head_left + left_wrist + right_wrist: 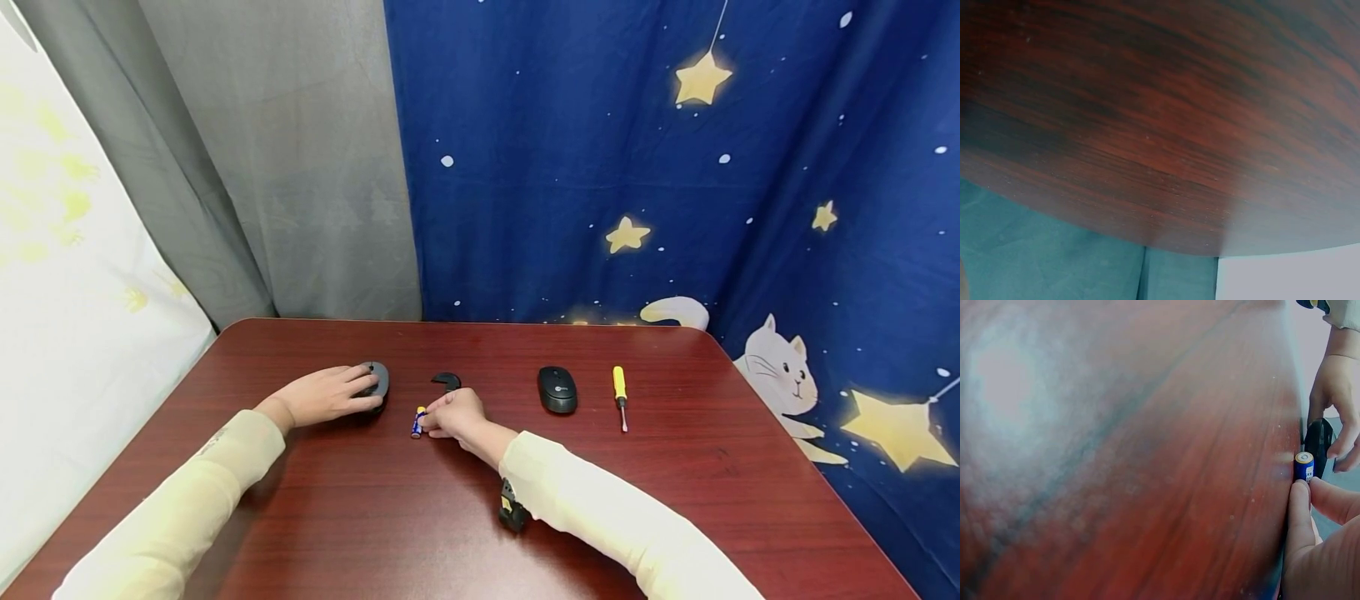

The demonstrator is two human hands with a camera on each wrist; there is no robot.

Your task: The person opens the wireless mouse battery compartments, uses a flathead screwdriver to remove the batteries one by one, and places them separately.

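Right hand (456, 414): thumb and finger pinch 1 blue-and-yellow battery (417, 427), at or just above the desk (360, 517), the grip closed to its width. Left hand (324, 397): grip loose, fingers nearly straight across a grey-topped mouse (381, 385). A black curved piece (447, 379) lies beyond the right hand; rightward, a black mouse (558, 390) and 1 yellow-handled screwdriver (619, 392).

A black mouse (557, 390) and a screwdriver (619, 390) lie right of the right fingers (444, 403), a blue curtain (555, 167) and grey curtain (292, 167) hanging beyond.
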